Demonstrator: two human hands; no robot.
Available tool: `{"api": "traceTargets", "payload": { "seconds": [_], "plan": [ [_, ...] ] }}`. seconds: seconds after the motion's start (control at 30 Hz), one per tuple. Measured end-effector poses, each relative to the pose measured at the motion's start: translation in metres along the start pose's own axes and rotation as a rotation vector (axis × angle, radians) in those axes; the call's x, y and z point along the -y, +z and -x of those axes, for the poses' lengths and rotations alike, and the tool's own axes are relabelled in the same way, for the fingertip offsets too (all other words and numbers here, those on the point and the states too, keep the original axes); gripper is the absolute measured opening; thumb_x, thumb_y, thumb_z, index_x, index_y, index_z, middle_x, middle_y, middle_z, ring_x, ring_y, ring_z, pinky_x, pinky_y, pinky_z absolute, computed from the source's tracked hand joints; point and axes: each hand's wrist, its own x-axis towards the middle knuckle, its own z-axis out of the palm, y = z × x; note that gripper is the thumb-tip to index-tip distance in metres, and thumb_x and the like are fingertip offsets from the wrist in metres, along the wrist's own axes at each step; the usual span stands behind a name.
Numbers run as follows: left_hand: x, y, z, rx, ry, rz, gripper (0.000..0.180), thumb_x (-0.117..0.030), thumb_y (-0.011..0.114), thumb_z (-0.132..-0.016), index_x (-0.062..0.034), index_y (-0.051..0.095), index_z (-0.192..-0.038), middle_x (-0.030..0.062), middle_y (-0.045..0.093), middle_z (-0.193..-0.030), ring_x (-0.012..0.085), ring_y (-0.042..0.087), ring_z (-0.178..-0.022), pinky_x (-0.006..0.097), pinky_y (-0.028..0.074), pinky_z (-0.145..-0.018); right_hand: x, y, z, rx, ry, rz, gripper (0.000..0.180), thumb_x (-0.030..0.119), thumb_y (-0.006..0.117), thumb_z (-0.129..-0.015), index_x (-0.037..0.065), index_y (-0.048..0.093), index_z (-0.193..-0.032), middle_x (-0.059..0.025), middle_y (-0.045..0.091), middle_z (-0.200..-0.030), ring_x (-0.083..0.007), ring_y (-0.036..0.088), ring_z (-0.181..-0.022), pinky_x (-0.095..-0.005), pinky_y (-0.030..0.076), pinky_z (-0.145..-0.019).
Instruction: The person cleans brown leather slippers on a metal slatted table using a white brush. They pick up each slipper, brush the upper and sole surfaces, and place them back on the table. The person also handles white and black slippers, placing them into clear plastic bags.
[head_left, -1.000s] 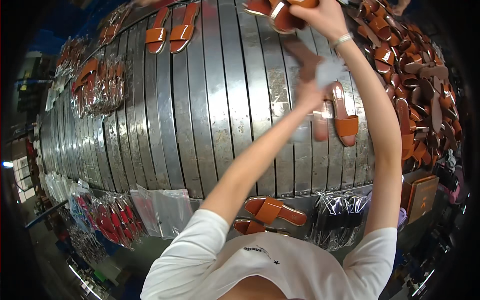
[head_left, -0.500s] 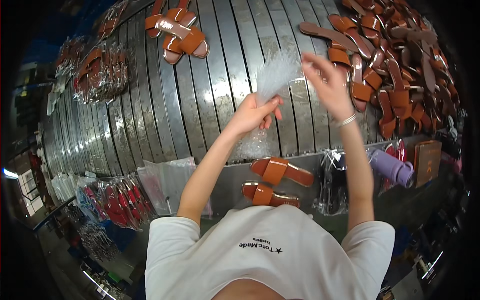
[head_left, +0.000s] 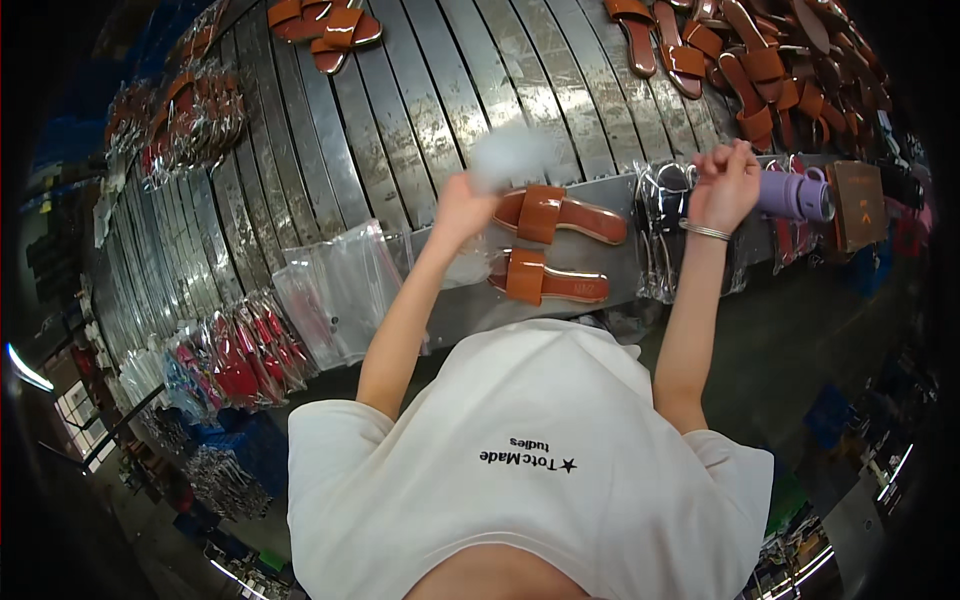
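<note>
My left hand (head_left: 465, 210) is closed around the lower end of a translucent white bundle of thin plastic strands (head_left: 515, 155), blurred by motion. It is just left of a brown slide sandal (head_left: 541, 213). A matching sandal (head_left: 526, 277) lies nearer to me, and both rest side by side on the grey ledge. Off to the right, my right hand (head_left: 725, 188) is raised with its fingers curled and pressed together. Whatever those fingers hold, if anything, is too small to make out. The hand is beside a purple bottle (head_left: 795, 195).
Clear plastic bags (head_left: 335, 295) lie left on the ledge, beside bagged red sandals (head_left: 245, 350). Black bagged items (head_left: 660, 230) and a brown box (head_left: 856, 205) are to the right. Loose sandals (head_left: 765, 75) pile up on the slatted metal conveyor (head_left: 440, 100); bagged ones (head_left: 195, 120) lie far left.
My right hand has left the bundle, moving right and toward me, and its fingers have closed. The left hand and bundle are nearer the sandals. The whole view has shifted too.
</note>
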Motion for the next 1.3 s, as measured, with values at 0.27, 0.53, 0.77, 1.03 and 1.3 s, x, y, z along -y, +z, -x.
{"api": "traceTargets", "payload": {
  "seconds": [0.27, 0.53, 0.77, 1.03, 1.3],
  "plan": [
    [0.091, 0.037, -0.031, 0.255, -0.420, 0.275, 0.015, -0.004, 0.055, -0.080, 0.0062, 0.060, -0.090, 0.0149, 0.064, -0.078, 0.0213, 0.065, -0.063, 0.031, 0.055, -0.053, -0.118, -0.044, 0.092, 0.581, 0.354, 1.102, 0.012, 0.012, 0.066, -0.077, 0.000, 0.064, -0.074, -0.0074, 0.066, -0.070, -0.0099, 0.063, -0.064, -0.0222, 0.047, -0.056],
    [0.107, 0.051, -0.032, 0.333, -0.285, 0.378, 0.018, 0.001, 0.064, -0.073, 0.0086, 0.060, -0.088, 0.0126, 0.063, -0.072, 0.0215, 0.064, -0.062, 0.029, 0.055, -0.049, -0.165, -0.030, 0.098, 0.746, 0.807, 0.742, 0.014, -0.002, 0.050, -0.076, -0.006, 0.056, -0.088, -0.0066, 0.055, -0.056, -0.0124, 0.054, -0.042, -0.0260, 0.036, -0.034],
    [0.108, 0.054, -0.038, 0.211, -0.064, 0.222, 0.017, -0.004, 0.066, -0.070, 0.0060, 0.061, -0.084, 0.0062, 0.060, -0.068, 0.0161, 0.059, -0.059, 0.028, 0.051, -0.046, -0.194, -0.027, 0.109, 0.609, 0.582, 1.004, 0.022, -0.001, 0.050, -0.063, -0.003, 0.065, -0.078, -0.0142, 0.062, -0.063, -0.0200, 0.062, -0.060, -0.0345, 0.051, -0.055],
    [0.101, 0.071, -0.028, 0.252, -0.180, 0.297, 0.028, 0.003, 0.060, -0.073, 0.0058, 0.056, -0.100, 0.0091, 0.059, -0.086, 0.0183, 0.059, -0.068, 0.028, 0.051, -0.048, -0.234, -0.061, 0.099, 0.788, 0.402, 1.219, 0.018, 0.021, 0.067, -0.061, 0.005, 0.067, -0.071, -0.0118, 0.064, -0.065, -0.0208, 0.064, -0.061, -0.0340, 0.051, -0.057],
    [0.094, 0.019, 0.052, 0.120, -0.061, -0.424, 0.016, -0.002, 0.061, -0.075, 0.0129, 0.058, -0.077, 0.0125, 0.058, -0.056, 0.0210, 0.059, -0.042, 0.031, 0.045, -0.034, -0.080, -0.073, 0.144, 0.954, 0.238, 1.649, 0.013, 0.012, 0.064, -0.063, 0.002, 0.067, -0.071, -0.0138, 0.064, -0.065, -0.0265, 0.065, -0.065, -0.0358, 0.052, -0.060]
  ]
}}
